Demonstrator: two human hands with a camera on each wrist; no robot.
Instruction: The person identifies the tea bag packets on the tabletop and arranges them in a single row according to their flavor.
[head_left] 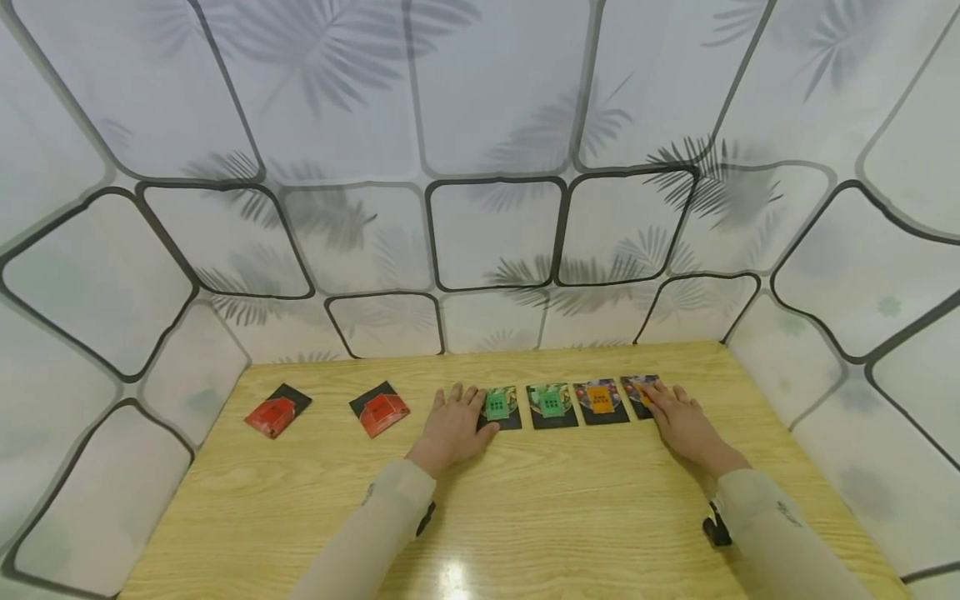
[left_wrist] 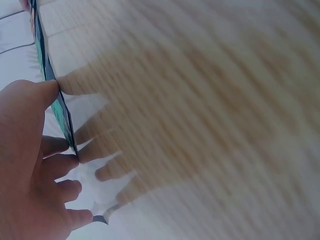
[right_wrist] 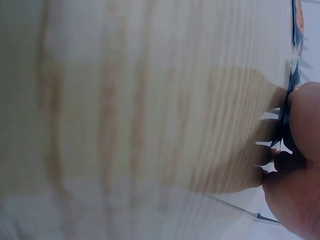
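Observation:
Four small flat packets stand in a row on the table, two green-labelled and two orange-labelled. My left hand [head_left: 452, 427] rests at the left edge of the leftmost green-labelled packet [head_left: 504, 408], its thumb touching the near edge and its fingers spread. The other green-labelled packet [head_left: 552, 405] lies just to the right, apart from it. Beyond that is an orange-labelled packet [head_left: 601, 401]. My right hand [head_left: 686, 427] rests its fingers on the rightmost orange-labelled packet [head_left: 636, 395], covering its right part. In the left wrist view, the left thumb and fingers touch the packet [left_wrist: 61, 115] edge.
Two red-and-black packets lie apart on the left: one [head_left: 278, 411] further out, the other [head_left: 380, 409] nearer the left hand, both turned at an angle. The wooden table [head_left: 555, 517] is bounded by patterned cloth walls [head_left: 495, 233] at the back and sides.

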